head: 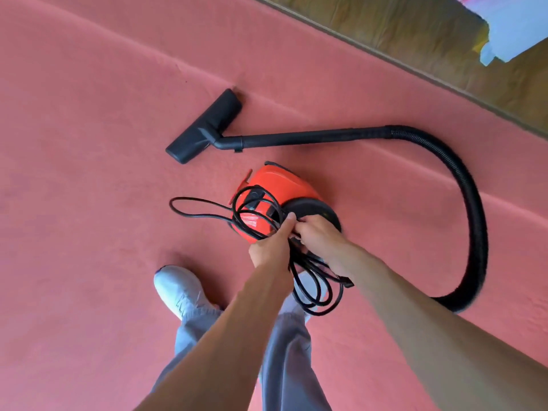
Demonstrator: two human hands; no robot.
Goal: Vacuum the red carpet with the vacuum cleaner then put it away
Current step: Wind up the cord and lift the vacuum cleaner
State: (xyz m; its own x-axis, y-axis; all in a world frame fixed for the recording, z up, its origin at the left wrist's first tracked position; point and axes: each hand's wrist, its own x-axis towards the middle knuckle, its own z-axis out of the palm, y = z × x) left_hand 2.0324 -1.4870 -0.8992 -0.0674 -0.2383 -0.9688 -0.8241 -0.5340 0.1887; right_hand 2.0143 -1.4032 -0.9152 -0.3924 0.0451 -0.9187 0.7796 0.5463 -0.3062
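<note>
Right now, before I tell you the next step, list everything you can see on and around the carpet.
carpet: 1, red, covers most of the view
vacuum cleaner: 1, red body, on the carpet at centre
nozzle: 1, black, on the carpet beyond the body
tube: 1, black, runs from nozzle to hose
hose: 1, black, ribbed, curves round on the right
cord: 1, black, looped in coils, held over the body
wooden floor: 1 strip, brown, top right past the carpet edge
white and pale blue thing: 1, top right corner, cannot tell what
shoe: 1 clearly seen, white, lower left
trousers: grey, bottom centre
left hand: grips the cord
right hand: grips the cord
</note>
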